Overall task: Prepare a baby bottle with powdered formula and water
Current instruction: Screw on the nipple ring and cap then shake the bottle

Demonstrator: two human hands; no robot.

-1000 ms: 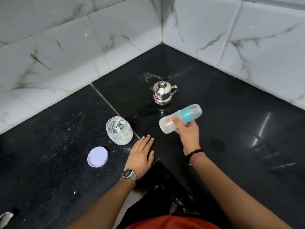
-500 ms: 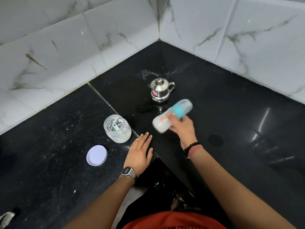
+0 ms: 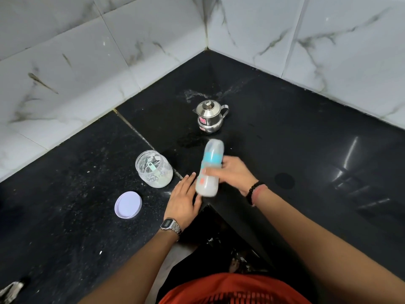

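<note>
Right hand (image 3: 235, 174) grips the capped, translucent plastic baby bottle with teal collar (image 3: 209, 170), milky inside, above the black stone worktop (image 3: 306, 150) edge. Left hand (image 3: 183, 199) flat, fingers spread. Filling looks done; mixing underway. Clear powder jar (image 3: 154, 168) unlidded.

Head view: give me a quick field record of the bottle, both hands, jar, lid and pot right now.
bottle: baby bottle, milky liquid inside, capped, off the counter
right hand: right hand, grip round the bottle
left hand: left hand, flat on the counter
jar: formula jar, open, scoop inside
lid: white lid, beside the jar
pot: steel pot, lidded
</note>
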